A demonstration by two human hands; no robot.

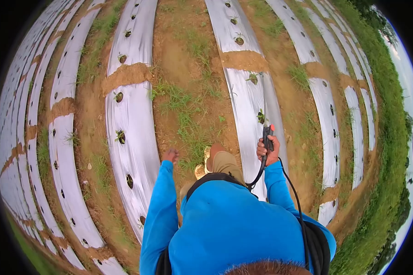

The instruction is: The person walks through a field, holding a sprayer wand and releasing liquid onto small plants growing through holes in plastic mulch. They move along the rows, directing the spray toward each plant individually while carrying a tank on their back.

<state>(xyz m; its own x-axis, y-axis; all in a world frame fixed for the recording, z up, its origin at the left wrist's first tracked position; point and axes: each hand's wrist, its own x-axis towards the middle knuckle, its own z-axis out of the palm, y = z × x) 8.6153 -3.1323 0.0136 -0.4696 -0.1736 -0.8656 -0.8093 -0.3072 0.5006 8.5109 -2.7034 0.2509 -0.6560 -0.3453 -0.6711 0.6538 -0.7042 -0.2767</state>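
Wrapped around a black handle [266, 136], the fingers of the right hand [271, 149] grasp it firmly, and its red tip [272, 128] shows above them. The handle is held upright in front of the body, a little to the right, over a strip of silvery plastic sheet [246, 156]. Just beyond its upper end, a small green plant [261, 116] grows from a hole in the sheet. From the lower end of the handle, a thick black hose [258, 177] curves back towards the waist. A thinner black cord [293, 189] runs from near the wrist, along the blue right sleeve [278, 183] and up to the shoulder, where a dark strap [317, 247] lies.

On the other side, the left hand [171, 156] hangs low with its fingers loosely bent; I cannot tell whether it grasps anything. It is over the bare soil and grass [183, 112] between two covered rows, near the edge of the left sheet [132, 110]. Yellowish footwear [200, 171] shows between the hands, beside a tan trouser leg [228, 164]. Farther ahead, a bank of brown earth [244, 61] crosses the right sheet, with more plants in holes beyond it.
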